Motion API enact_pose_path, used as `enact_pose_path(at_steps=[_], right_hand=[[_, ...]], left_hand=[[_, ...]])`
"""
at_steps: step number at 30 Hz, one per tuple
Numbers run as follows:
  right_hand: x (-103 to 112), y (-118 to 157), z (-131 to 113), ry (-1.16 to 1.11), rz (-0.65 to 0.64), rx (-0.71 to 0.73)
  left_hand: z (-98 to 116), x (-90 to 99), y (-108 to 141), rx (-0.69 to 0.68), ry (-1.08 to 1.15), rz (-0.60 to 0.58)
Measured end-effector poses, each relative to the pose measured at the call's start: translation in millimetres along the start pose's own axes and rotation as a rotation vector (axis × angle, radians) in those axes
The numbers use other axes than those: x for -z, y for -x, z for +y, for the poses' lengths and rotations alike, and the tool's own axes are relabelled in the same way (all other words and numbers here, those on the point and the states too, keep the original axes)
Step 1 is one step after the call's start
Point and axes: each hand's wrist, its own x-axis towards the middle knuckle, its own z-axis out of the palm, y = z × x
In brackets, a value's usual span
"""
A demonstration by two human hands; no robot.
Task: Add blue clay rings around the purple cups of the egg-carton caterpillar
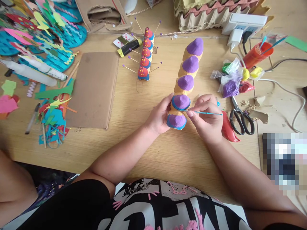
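Observation:
My left hand (pixel 161 116) is closed around the near left side of an egg-carton strip (pixel 178 85) with a row of purple-topped humps over a yellowish base. Blue rings the two humps closest to me; the farther ones show no blue. In my right hand (pixel 208 118) a thin blue modelling tool (pixel 203 112) is pinched between thumb and fingers. Its tip touches the strip or hovers right at it, between the two nearest humps; contact is hard to make out. A small bit of blue clay (pixel 218 103) shows by the right fingers.
Beyond stands a finished-looking red and blue caterpillar (pixel 145 54) with purple-tipped sticks. Cardboard (pixel 93 89) and paper scraps (pixel 54 118) lie left. To the right are scissors (pixel 241 119), a red tool (pixel 229 127), bagged clay (pixel 231 84), an orange cup (pixel 257 56) and a power strip (pixel 244 24).

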Motion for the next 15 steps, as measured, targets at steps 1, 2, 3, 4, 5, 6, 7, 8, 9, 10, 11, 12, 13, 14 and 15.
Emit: enact_pose_path(at_steps=[1,2,3,4,5,6,7,8,9,10,11,12,13,14,15], right_hand=[[0.1,-0.2,-0.3,0.009,-0.004,-0.006],[0.1,-0.4,-0.5,0.010,-0.003,-0.010],[0.0,-0.6,-0.6,0.004,0.000,-0.011],[-0.2,-0.7,-0.6,-0.004,0.004,-0.010],[-0.5,-0.7,-0.6,-0.010,0.010,-0.005],[-0.8,-0.6,-0.5,-0.012,0.014,0.002],[-1.1,-0.5,-0.6,-0.009,0.017,0.009],[-1.3,-0.4,-0.7,-0.002,0.019,0.015],[-1.5,-0.2,-0.9,0.006,0.021,0.018],[-1.6,-0.1,-1.2,0.012,0.024,0.018],[-1.7,0.0,-1.4,0.018,0.026,0.014],[-1.8,0.1,-1.6,0.022,0.030,0.009],[-1.9,0.2,-1.7,0.024,0.034,0.005],[-2.1,0.2,-1.7,0.023,0.039,0.003],[-2.2,0.2,-1.5,0.018,0.045,0.005]], left_hand=[[-0.1,1.0,-0.9,-0.007,-0.022,-0.002],[-0.3,2.1,-1.9,-0.023,-0.054,-0.009],[-0.6,3.1,-2.8,-0.045,-0.094,-0.016],[-0.9,4.0,-3.6,-0.069,-0.136,-0.023],[-1.3,4.8,-4.2,-0.088,-0.171,-0.032],[-1.6,5.3,-4.6,-0.105,-0.192,-0.038],[-2.0,5.7,-4.6,-0.115,-0.201,-0.046],[-2.3,5.9,-4.5,-0.122,-0.202,-0.052],[-2.7,6.1,-4.3,-0.126,-0.200,-0.055],[-3.1,6.2,-4.0,-0.129,-0.197,-0.056],[-3.4,6.2,-3.8,-0.129,-0.193,-0.056],[-3.7,6.3,-3.5,-0.127,-0.186,-0.056],[-3.9,6.4,-3.2,-0.118,-0.172,-0.061],[-4.1,6.5,-3.0,-0.104,-0.152,-0.066],[-4.2,6.5,-2.7,-0.087,-0.134,-0.073]])
